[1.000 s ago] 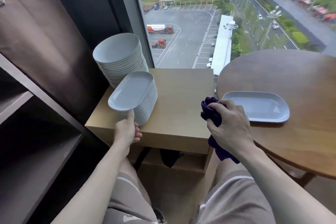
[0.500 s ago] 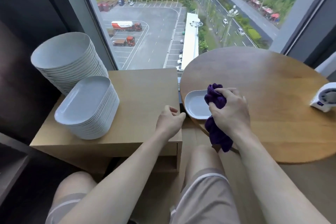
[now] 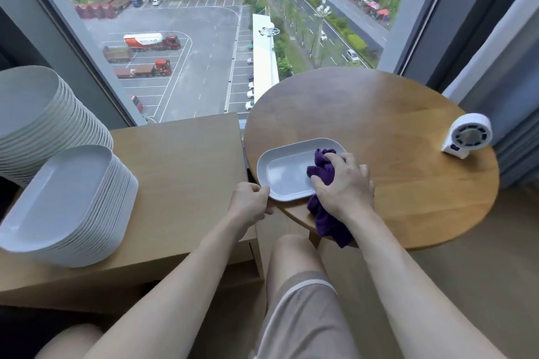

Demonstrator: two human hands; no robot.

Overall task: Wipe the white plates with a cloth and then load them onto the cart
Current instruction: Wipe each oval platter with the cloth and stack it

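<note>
**A:** How far along is the job?

**B:** Early, I'd judge. One shallow white oblong plate (image 3: 287, 173) lies on the round wooden table (image 3: 393, 114), close to its near-left edge, and is under the cloth now. Nothing shows as loaded, and the cart is not in view.

**A:** And the hands?

**B:** The right hand (image 3: 344, 186) is clenched round a bunched purple cloth (image 3: 320, 169), pressing it into the plate's right end. The cloth's loose tail hangs over the table's near edge. The left hand (image 3: 250, 204) has its fingers curled on the plate's near-left corner, steadying it, as far as I can see.

**A:** What is left to do?

**B:** A great deal. Left of the table, on a pale wooden side cabinet (image 3: 180, 160), stand two stacks. A tall stack of white oblong plates (image 3: 67, 204) is nearer the person. A stack of round white plates (image 3: 38, 114) stands behind it, farther from the table and partly cut off by the frame. Whether either stack has been wiped I cannot tell.

**A:** How does the plate look?

**B:** Smooth and glossy, with a raised rim and rounded corners, lying flat on the table. I can make out no stain or water. Its right end is hidden under the cloth and hand.

**A:** Anything else on the table?

**B:** A small white fan (image 3: 466, 137) at its far-right edge, well apart from the plate.
</note>
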